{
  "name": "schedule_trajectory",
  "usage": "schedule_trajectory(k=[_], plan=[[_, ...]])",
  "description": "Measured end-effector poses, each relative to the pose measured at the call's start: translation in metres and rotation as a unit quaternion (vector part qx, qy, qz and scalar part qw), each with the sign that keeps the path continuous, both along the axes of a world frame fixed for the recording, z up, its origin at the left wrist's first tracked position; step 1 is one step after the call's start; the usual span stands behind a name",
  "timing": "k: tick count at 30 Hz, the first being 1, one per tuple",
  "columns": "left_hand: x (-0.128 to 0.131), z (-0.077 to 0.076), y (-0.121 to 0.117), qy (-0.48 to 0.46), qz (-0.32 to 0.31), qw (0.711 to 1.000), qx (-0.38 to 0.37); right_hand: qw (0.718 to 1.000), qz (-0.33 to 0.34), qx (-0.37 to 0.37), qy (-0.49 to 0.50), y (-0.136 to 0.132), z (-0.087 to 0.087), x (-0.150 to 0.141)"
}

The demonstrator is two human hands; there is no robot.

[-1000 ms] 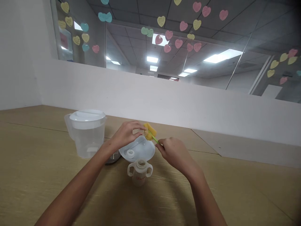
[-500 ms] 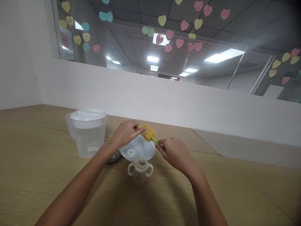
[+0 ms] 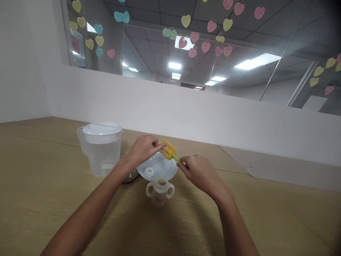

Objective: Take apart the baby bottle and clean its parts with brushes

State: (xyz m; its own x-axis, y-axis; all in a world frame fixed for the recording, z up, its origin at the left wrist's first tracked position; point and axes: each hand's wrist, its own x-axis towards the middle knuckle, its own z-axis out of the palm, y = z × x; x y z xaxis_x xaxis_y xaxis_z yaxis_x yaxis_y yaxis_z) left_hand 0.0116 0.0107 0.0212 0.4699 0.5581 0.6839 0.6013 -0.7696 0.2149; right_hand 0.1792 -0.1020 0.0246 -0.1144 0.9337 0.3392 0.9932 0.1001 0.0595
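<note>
**You Are Holding a Sponge Bottle Brush (image 3: 169, 149) Against a Small Clear Piece (image 3: 161, 146)**

Taking the white dish (image 3: 165, 168) as the clock centre, with 12 o'clock pointing away from you, your left hand (image 3: 144, 149) is staying at about 11 o'clock, above the rim of the dish. Its fingers (image 3: 150, 143) are curling together and are clamped on the small clear piece. They are hiding part of it, so I cannot tell its exact kind. The yellow sponge head (image 3: 169, 150) is touching the end of this piece at about 1 o'clock, just above the rim.

Your right hand (image 3: 201, 176) is at about 3 o'clock. Its thumb and fingers (image 3: 183, 167) are coming together on the green brush handle (image 3: 176, 158), and the handle is going out of sight inside this hand.

The dish is resting on the light wooden table (image 3: 53, 149), and a white ring (image 3: 149, 172) is lying in it. At 6 o'clock, a two-handled baby bottle (image 3: 160, 195) is standing upright just beside the dish. At about 9 o'clock, a clear plastic pitcher (image 3: 101, 156) with a white lid is standing upright. A steel object (image 3: 130, 176) is sitting between the pitcher and the dish, partly hidden.
</note>
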Motion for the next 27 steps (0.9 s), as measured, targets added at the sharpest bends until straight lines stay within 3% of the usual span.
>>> schedule_trajectory(k=[6, 14, 19, 27], plan=[[-0.002, 0.003, -0.005, -0.017, -0.101, 0.994, -0.034, 0.999, 0.004, 0.019, 0.033, 0.000, 0.000, 0.007], [-0.005, -0.005, 0.006, -0.008, -0.158, 0.987, 0.007, 0.998, 0.016, 0.027, 0.061, -0.001, 0.000, 0.012], [-0.002, -0.004, 0.004, -0.025, -0.126, 0.991, 0.031, 0.997, 0.015, 0.031, 0.076, -0.002, 0.002, 0.011], [0.005, -0.005, -0.003, -0.037, -0.035, 0.999, 0.004, 0.996, 0.009, 0.041, 0.082, -0.004, 0.005, 0.008]])
